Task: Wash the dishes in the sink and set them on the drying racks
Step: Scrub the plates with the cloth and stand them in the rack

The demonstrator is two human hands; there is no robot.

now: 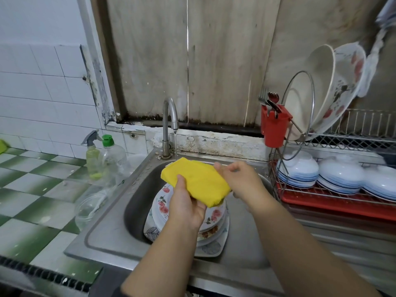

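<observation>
A folded yellow cloth (pixel 199 181) hangs over the steel sink (pixel 111 239), held between both hands. My left hand (pixel 185 206) grips its near edge from below, thumb on top. My right hand (pixel 242 181) pinches its right end. Under the cloth a stack of flowered plates (pixel 160 202) lies in the sink basin, partly hidden by my left forearm. Water runs in a thin stream from the curved tap (pixel 170 123) just behind the cloth.
A two-tier wire drying rack (pixel 342 136) stands at right with upturned white bowls (pixel 297 170) below, large plates (pixel 334 82) above and a red cutlery holder (pixel 275 125). A spray bottle (pixel 92 155), a green-capped bottle (pixel 111 159) and a glass jar (pixel 87 209) stand left of the sink.
</observation>
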